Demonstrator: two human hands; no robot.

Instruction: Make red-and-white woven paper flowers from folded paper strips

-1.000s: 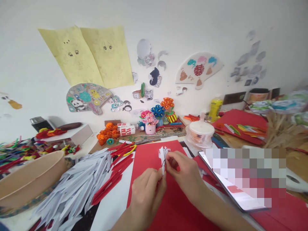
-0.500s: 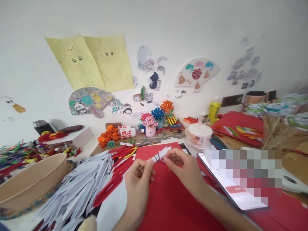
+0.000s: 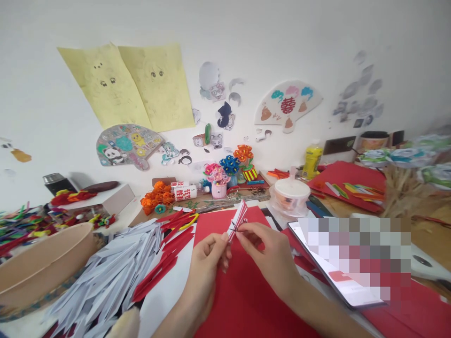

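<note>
Between my hands is a small bundle of folded white and red paper [image 3: 239, 215], tilted upward, with a thin dark tie [image 3: 234, 226] round its middle. My left hand [image 3: 210, 256] pinches the bundle's lower end between thumb and fingers. At the tie, the thumb and forefinger of my right hand [image 3: 262, 244] are closed on the dark strand. Beneath both hands lies a large red paper sheet [image 3: 232, 300]. To the left are a heap of folded white paper strips [image 3: 109, 272] and several folded red strips [image 3: 165, 263].
Yellow-handled scissors [image 3: 190, 221] lie beyond the red strips. A tan oval basket [image 3: 45, 263] stands at the left. On the right are a phone [image 3: 338, 277] and a lidded white tub [image 3: 291, 195]. Small flower pots [image 3: 219, 190] and a yellow bottle [image 3: 313, 160] line the wall.
The paper bundle has turned more upright, so its red and white folded edges now show. My right fingers have shifted slightly left onto the tie. My left hand keeps its pinch.
</note>
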